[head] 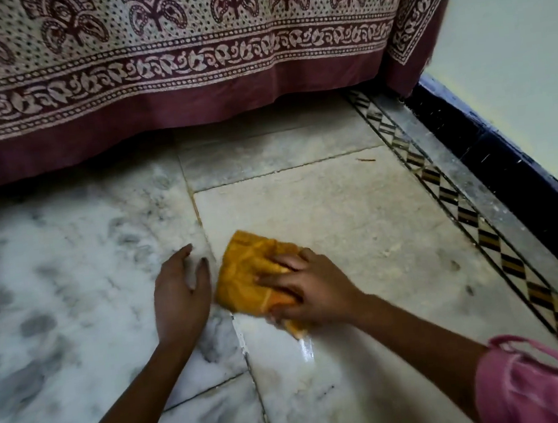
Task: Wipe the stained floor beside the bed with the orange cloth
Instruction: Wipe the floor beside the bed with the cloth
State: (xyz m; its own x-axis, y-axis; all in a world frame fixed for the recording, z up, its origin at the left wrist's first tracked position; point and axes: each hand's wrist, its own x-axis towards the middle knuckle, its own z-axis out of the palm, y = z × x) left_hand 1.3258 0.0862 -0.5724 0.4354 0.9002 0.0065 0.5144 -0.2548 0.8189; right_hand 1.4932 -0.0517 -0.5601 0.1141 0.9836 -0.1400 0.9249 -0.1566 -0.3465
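An orange cloth (246,273) lies bunched on the marble floor (339,211) in front of the bed. My right hand (308,289) presses down on its right half, fingers spread and curled over it. My left hand (179,290) rests just left of the cloth, fingers apart, holding nothing, thumb near the cloth's edge. A wet glossy streak (306,349) shows on the tile below the cloth. Grey smudges (38,326) mark the tiles to the left.
A patterned maroon bedsheet (168,85) hangs to the floor along the top. A black-and-tan inlaid border strip (471,222) and dark skirting (522,182) run along the pale wall (512,49) at right. A pink sleeve (530,388) shows at bottom right.
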